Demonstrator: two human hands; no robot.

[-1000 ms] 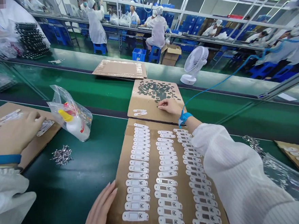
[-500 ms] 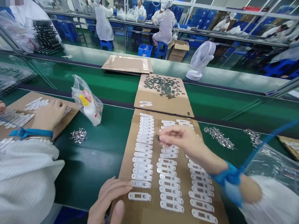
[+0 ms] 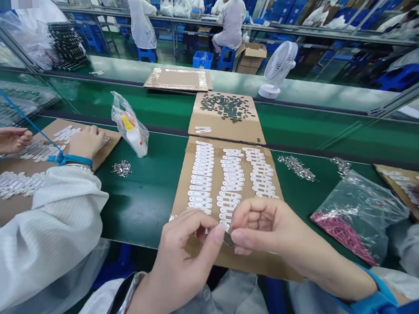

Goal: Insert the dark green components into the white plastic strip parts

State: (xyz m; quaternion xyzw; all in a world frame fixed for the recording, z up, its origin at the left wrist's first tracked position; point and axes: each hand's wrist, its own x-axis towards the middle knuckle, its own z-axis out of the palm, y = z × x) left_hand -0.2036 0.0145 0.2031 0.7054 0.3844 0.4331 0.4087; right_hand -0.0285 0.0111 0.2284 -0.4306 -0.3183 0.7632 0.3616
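green belt (image 3: 144, 204), cardboard sheet edge (image 3: 260, 266) under right hand (image 3: 268, 232) pinching small dark piece (image 3: 228, 239); left hand (image 3: 187, 254) grip unclear.

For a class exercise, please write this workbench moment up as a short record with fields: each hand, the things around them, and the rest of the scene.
Left hand: curled beside the small dark tab, wearing a smartwatch; grip unclear.
Right hand: fingers appear to pinch the tab.
Things nearby: white plastic strips in rows on a cardboard sheet.
Rest: dark pieces on another cardboard sheet; silver metal clips on the green belt; a co-worker's hand at left; a white desk fan.
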